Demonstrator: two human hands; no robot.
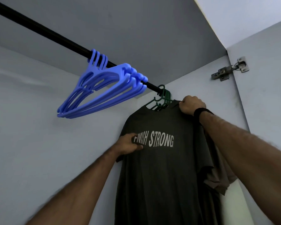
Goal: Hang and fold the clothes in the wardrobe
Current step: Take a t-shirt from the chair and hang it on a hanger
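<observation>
A dark T-shirt [160, 168] with the white print "FINISH STRONG" hangs from a green hanger [162, 101] on the black wardrobe rail [55, 34], at the rail's right end. My right hand [192, 105] grips the shirt's right shoulder up by the collar. My left hand [128, 146] pinches the chest fabric at the left end of the print. Another grey garment [217, 176] hangs behind the shirt on the right, mostly hidden.
Several empty blue hangers [102, 88] are bunched on the rail left of the shirt. The wardrobe's pale back wall [39, 127] and side wall enclose the space. A metal door hinge [230, 69] sits on the right panel.
</observation>
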